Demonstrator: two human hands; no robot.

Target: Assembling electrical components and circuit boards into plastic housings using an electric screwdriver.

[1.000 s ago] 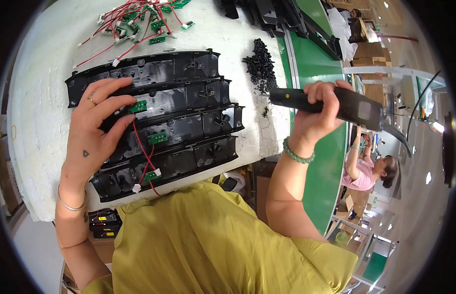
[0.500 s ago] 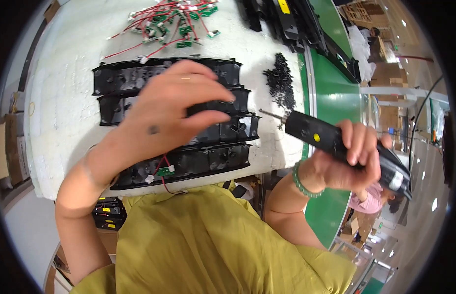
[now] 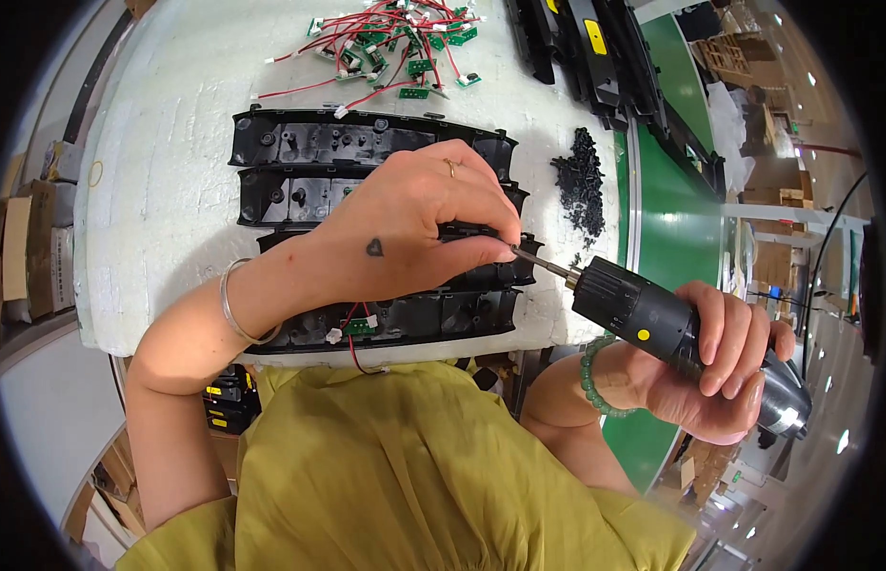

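Observation:
My right hand (image 3: 714, 366) is wrapped round a black electric screwdriver (image 3: 633, 309), its thin bit (image 3: 547, 266) pointing left. At the bit's tip, the thumb and forefinger of my left hand (image 3: 414, 224) are pinched together. Whatever lies between those fingertips is too small to make out. Beneath my left hand and wrist, several long black plastic housings (image 3: 319, 143) lie in rows, partly hidden. A small green circuit board (image 3: 362, 325) with red wires sits in the nearest housing.
Loose black screws (image 3: 581, 186) form a pile right of the housings on the white foam work surface (image 3: 176, 124). Wired green circuit boards (image 3: 419, 67) are heaped at the far side. More black housings (image 3: 595, 71) lie at the far right, beside a green table surface (image 3: 676, 219).
My left hand's thumb and forefinger have closed from apart into a pinch, now meeting the screwdriver's bit tip. The screwdriver sits a little lower in view, and the whole view has shifted slightly.

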